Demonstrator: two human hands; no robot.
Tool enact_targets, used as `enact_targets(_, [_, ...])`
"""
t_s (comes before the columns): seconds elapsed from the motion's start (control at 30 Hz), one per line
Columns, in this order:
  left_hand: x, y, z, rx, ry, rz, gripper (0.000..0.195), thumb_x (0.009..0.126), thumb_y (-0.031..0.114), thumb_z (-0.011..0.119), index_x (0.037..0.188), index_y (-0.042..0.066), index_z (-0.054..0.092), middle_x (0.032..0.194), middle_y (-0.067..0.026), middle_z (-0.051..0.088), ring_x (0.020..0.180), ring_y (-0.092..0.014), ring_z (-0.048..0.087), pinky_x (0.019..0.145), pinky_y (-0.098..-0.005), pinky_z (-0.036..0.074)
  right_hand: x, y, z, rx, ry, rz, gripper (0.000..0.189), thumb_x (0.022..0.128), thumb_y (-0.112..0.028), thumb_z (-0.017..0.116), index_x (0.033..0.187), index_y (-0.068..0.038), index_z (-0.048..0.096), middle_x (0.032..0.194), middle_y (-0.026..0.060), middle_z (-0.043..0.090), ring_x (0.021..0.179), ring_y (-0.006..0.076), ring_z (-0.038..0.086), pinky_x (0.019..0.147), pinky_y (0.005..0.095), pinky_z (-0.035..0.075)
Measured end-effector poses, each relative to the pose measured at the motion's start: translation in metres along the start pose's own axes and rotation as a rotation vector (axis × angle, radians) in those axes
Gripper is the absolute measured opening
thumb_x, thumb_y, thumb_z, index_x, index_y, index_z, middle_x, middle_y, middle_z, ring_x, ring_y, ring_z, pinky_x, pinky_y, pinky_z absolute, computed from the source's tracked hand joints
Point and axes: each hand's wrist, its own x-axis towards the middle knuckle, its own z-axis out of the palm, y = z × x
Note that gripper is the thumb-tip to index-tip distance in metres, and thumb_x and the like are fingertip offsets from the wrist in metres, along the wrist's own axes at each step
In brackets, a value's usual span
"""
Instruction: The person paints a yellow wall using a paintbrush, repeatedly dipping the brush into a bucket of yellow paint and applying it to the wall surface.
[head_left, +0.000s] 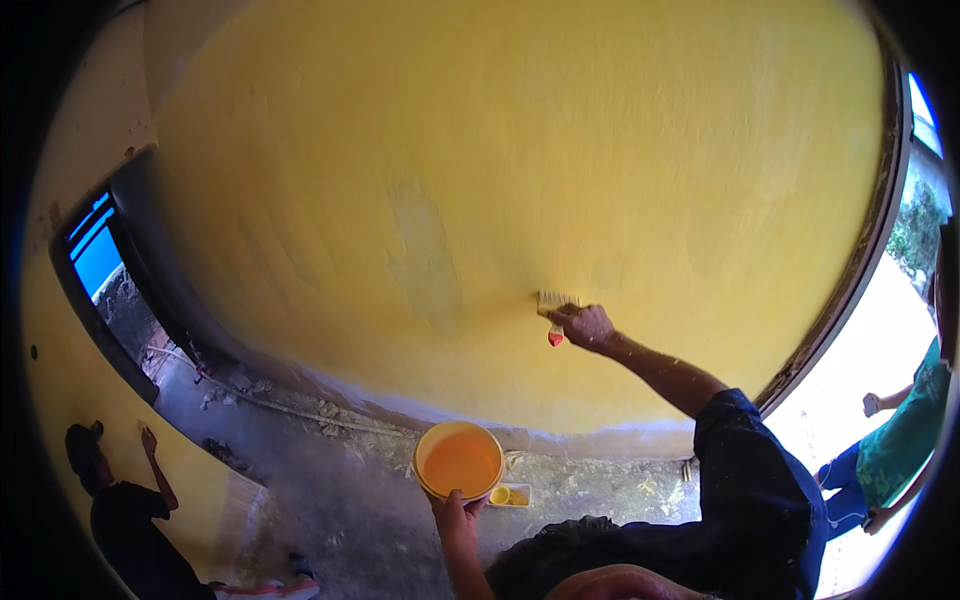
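My right hand (587, 325) grips a wide paintbrush (559, 302) with a red-tipped handle. The bristles lie against or very close to the yellow-painted wall (637, 187). Lower down, my left hand (457, 508) holds a round tub of orange-yellow paint (459, 461) by its near side, opening upward. A greyish, uneven patch (424, 247) shows in the wall's paint, left of the brush. Pale, whitish streaks run along the wall's lower edge.
On the rough floor (337, 510) beyond the tub lies a small tray (519, 495) with a yellow cup. A pipe (300, 411) follows the wall's foot. One person (135, 525) works at the left wall; another person (892, 442) stands right, by an opening. A doorway is at left.
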Motion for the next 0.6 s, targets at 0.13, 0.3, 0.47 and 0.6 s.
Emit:
enact_targets(0.13, [-0.010, 0.020, 0.003, 0.135, 0.033, -0.051, 0.078, 0.089, -0.004, 0.047, 0.152, 0.022, 0.009, 0.137, -0.0194, 0.042, 0.111, -0.037, 0.060, 0.077, -0.0448, 0.063, -0.059, -0.067, 0.030, 0.461, -0.135, 0.572, 0.039, 0.091, -0.034, 0.062, 0.121, -0.011, 0.063, 0.084, 0.0147, 0.072, 0.073, 0.0303, 0.069, 0.064, 0.0429, 0.054])
enact_targets(0.3, [-0.007, 0.015, 0.024, 0.265, 0.031, -0.032, 0.076, 0.088, -0.007, 0.041, 0.151, 0.021, 0.009, 0.142, -0.0197, 0.036, 0.115, -0.038, 0.058, 0.078, -0.0452, 0.063, -0.102, -0.157, 0.045, 1.309, 0.330, 1.051, 0.048, 0.091, -0.037, 0.067, 0.119, 0.002, 0.062, 0.083, 0.0040, 0.065, 0.063, 0.0081, 0.054, 0.054, 0.0245, 0.043])
enact_targets(0.47, [-0.004, -0.023, 0.055, 0.209, 0.070, 0.002, 0.081, 0.090, -0.007, 0.041, 0.153, 0.027, 0.003, 0.148, -0.0172, 0.026, 0.123, -0.038, 0.050, 0.081, -0.0469, 0.061, -0.121, -0.202, 0.022, 1.557, 0.321, 1.235, 0.034, 0.095, -0.032, 0.063, 0.115, -0.005, 0.063, 0.083, 0.0013, 0.062, 0.063, 0.0081, 0.054, 0.053, 0.0237, 0.045])
enact_targets(0.6, [-0.005, -0.033, 0.067, 0.177, 0.065, -0.016, 0.083, 0.091, -0.007, 0.045, 0.153, 0.026, 0.001, 0.148, -0.0168, 0.027, 0.122, -0.037, 0.051, 0.084, -0.0464, 0.060, -0.123, -0.198, -0.006, 1.673, 0.325, 1.193, 0.032, 0.096, -0.031, 0.062, 0.116, -0.006, 0.061, 0.089, 0.0027, 0.064, 0.072, 0.0096, 0.062, 0.062, 0.0251, 0.053])
